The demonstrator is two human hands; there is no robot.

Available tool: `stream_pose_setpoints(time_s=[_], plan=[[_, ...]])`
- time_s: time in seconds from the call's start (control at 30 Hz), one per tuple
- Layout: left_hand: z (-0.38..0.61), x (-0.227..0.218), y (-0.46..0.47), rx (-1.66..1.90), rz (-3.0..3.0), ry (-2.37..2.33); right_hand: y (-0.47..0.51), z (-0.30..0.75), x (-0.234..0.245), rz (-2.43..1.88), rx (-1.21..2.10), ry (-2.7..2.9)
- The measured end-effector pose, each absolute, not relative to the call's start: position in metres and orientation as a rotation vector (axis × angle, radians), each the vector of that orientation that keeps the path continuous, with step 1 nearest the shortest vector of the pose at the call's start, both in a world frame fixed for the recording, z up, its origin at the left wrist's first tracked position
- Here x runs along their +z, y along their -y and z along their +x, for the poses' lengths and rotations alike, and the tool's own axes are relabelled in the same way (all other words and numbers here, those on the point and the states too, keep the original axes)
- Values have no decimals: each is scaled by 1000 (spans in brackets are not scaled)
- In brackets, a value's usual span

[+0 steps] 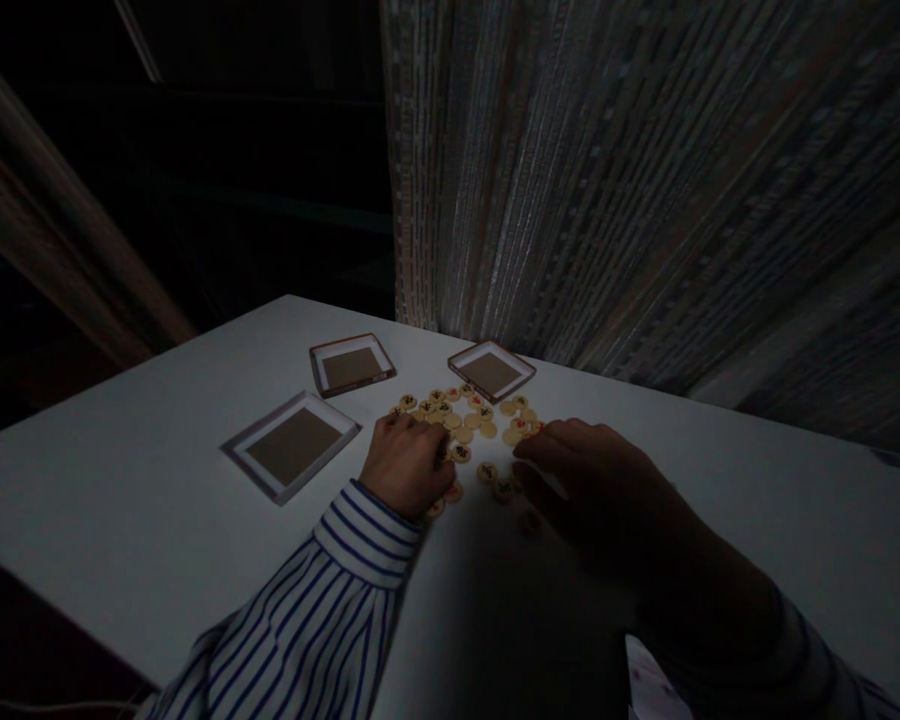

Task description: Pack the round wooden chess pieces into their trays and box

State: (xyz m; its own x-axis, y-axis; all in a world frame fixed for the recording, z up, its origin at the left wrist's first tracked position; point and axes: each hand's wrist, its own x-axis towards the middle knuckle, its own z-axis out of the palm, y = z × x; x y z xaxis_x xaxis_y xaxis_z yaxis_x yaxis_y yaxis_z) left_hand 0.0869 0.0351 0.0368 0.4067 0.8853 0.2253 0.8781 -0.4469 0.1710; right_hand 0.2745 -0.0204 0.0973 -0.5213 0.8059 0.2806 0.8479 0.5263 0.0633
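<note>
Round, pale wooden Chinese chess pieces [451, 421] lie in a loose cluster on the white table, some showing black or red characters and others plain faces. At the cluster's left side, my left hand [406, 462] rests with its fingers curled down over pieces; its fingertips are hidden, so anything in them cannot be made out. A black-marked piece [461, 454] lies beside its thumb. My right hand [600, 485] is at the right side, with thumb and fingers apart, fingertips by a few pieces [520, 425]. Deep shadow covers much of this hand.
A shallow open box part [349, 390] stands at the back left, and a similar one [454, 362] behind the pieces. Another shallow tray [234, 440] lies left of my left hand. A string curtain [495, 180] hangs along the table's far edge. The room is dim.
</note>
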Motion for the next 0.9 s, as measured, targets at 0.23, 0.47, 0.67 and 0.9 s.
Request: stream_pose_setpoints(time_s=[0.23,0.47,0.67,0.9], plan=[[87,36,-36,466,2601,-1633,20,275,98,-1417,-275,2549],[87,37,-37,583,2580,-1640,20,279,100,-1439,-276,2527],[87,37,-38,701,2568,-1631,20,282,100,-1421,-336,2521],[88,38,-37,977,2551,-1505,20,283,100,-1427,-350,2515]])
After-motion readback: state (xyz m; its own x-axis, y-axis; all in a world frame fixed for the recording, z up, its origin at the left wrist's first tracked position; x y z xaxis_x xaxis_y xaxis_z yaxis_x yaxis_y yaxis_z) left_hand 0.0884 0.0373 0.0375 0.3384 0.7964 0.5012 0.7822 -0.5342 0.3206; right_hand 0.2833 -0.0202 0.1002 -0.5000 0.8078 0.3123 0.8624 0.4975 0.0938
